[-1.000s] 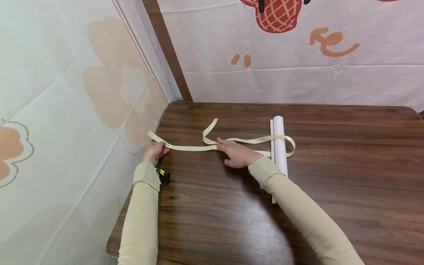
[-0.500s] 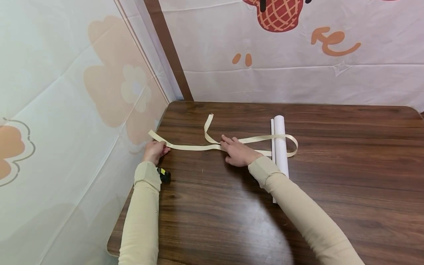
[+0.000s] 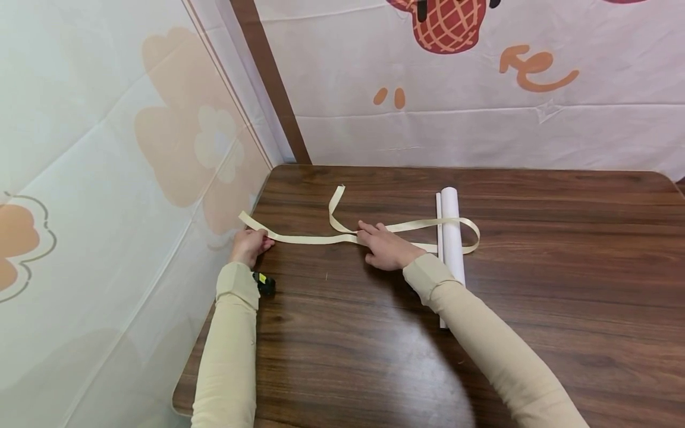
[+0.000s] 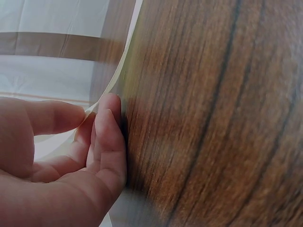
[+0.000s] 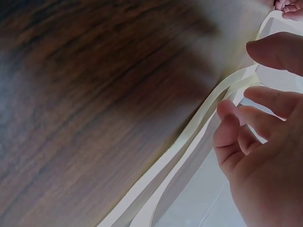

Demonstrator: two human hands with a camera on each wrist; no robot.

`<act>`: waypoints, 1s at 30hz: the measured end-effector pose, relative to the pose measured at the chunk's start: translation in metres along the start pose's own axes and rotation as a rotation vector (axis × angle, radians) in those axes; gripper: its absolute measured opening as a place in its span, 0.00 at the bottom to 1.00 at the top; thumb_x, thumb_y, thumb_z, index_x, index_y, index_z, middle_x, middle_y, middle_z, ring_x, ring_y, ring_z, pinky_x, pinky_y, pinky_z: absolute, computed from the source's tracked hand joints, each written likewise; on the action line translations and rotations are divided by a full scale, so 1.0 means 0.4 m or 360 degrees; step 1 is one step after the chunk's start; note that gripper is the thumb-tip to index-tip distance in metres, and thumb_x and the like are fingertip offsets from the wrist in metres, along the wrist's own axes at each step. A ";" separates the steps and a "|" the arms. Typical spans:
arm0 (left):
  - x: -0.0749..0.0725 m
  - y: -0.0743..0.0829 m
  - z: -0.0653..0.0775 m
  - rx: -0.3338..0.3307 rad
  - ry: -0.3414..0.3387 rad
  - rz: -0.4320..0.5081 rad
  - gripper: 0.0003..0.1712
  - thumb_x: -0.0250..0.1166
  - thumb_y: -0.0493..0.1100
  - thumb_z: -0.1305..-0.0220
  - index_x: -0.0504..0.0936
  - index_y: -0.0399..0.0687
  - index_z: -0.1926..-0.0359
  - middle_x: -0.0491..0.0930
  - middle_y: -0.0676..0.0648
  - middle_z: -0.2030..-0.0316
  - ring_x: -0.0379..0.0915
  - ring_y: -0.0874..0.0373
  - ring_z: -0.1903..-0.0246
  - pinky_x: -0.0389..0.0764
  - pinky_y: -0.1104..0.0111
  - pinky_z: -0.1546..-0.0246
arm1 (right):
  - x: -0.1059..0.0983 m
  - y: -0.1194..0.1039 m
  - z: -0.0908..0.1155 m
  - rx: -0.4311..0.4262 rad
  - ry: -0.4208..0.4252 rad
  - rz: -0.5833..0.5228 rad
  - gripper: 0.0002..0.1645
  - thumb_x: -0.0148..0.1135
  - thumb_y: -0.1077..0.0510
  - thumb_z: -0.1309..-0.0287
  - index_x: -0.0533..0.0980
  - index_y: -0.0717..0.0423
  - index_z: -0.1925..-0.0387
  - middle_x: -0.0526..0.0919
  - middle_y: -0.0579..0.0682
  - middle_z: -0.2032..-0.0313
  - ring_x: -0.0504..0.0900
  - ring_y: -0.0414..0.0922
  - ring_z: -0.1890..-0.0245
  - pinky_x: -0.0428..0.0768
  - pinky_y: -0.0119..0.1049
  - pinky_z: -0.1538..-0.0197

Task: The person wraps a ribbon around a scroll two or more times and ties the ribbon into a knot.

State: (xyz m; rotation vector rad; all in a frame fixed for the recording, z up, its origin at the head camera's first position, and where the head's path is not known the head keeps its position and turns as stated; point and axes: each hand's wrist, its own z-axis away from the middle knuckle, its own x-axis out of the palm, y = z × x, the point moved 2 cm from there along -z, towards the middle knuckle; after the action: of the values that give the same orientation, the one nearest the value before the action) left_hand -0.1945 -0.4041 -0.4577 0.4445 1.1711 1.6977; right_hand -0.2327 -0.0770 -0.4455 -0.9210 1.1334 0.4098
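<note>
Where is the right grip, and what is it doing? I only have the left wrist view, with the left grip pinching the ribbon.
Observer: In the head view, the right grip, not pinching, is over the ribbon where two strands run close together.
Operator: Does the ribbon go round anything past there?
Observer: Yes, the white roll: one strand crosses on top, and the other seems to pass underneath.
Operator: And the other end?
Observer: The other end is loose, farther across the table than the right grip.
</note>
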 end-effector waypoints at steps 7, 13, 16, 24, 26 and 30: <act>0.000 -0.003 -0.006 -0.0003 -0.0022 0.0039 0.04 0.50 0.35 0.32 0.70 0.39 0.62 0.77 0.51 0.82 0.77 0.68 0.82 0.79 0.80 0.73 | -0.008 0.006 0.010 -0.0103 0.0227 -0.0009 0.28 0.56 0.63 0.41 0.69 0.61 0.38 0.63 0.61 0.31 0.67 0.57 0.41 0.69 0.46 0.39; -0.004 0.000 -0.006 -0.0039 -0.0106 0.0075 0.04 0.46 0.35 0.30 0.67 0.41 0.61 0.77 0.52 0.82 0.77 0.67 0.82 0.79 0.80 0.73 | -0.017 0.011 0.018 -0.0146 0.0401 -0.0004 0.23 0.57 0.63 0.42 0.74 0.60 0.43 0.71 0.57 0.38 0.71 0.55 0.41 0.72 0.45 0.39; -0.007 0.002 -0.004 -0.0064 -0.0135 0.0118 0.07 0.43 0.36 0.28 0.66 0.39 0.56 0.77 0.52 0.82 0.78 0.66 0.82 0.80 0.80 0.73 | -0.020 0.014 0.023 -0.0133 0.0407 0.0006 0.23 0.57 0.62 0.41 0.73 0.61 0.43 0.72 0.56 0.38 0.71 0.53 0.41 0.72 0.44 0.39; -0.007 0.009 0.005 -0.0069 -0.0161 0.0121 0.24 0.37 0.42 0.24 0.54 0.37 0.32 0.79 0.53 0.80 0.79 0.65 0.78 0.80 0.77 0.69 | -0.023 0.031 0.035 -0.0082 0.0388 0.0027 0.22 0.55 0.61 0.39 0.73 0.61 0.43 0.73 0.55 0.40 0.71 0.53 0.42 0.71 0.43 0.39; -0.005 0.015 0.011 -0.0050 -0.0167 0.0152 0.18 0.38 0.43 0.24 0.60 0.40 0.39 0.80 0.53 0.79 0.80 0.65 0.77 0.81 0.76 0.69 | -0.023 0.035 0.039 -0.0075 0.0396 0.0041 0.22 0.55 0.61 0.38 0.73 0.61 0.42 0.74 0.55 0.41 0.72 0.53 0.42 0.71 0.43 0.38; 0.005 0.036 0.024 0.0048 -0.0228 0.0206 0.09 0.39 0.44 0.24 0.64 0.47 0.53 0.81 0.53 0.76 0.80 0.65 0.76 0.80 0.75 0.69 | -0.022 0.043 0.046 -0.0075 0.0428 0.0048 0.21 0.55 0.62 0.38 0.73 0.60 0.44 0.75 0.55 0.42 0.72 0.52 0.43 0.71 0.44 0.39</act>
State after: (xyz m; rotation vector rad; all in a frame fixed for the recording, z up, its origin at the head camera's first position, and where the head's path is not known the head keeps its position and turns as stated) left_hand -0.1959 -0.3982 -0.4412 0.6623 1.0843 1.7296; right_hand -0.2375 -0.0510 -0.4427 -1.0227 1.3887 0.3451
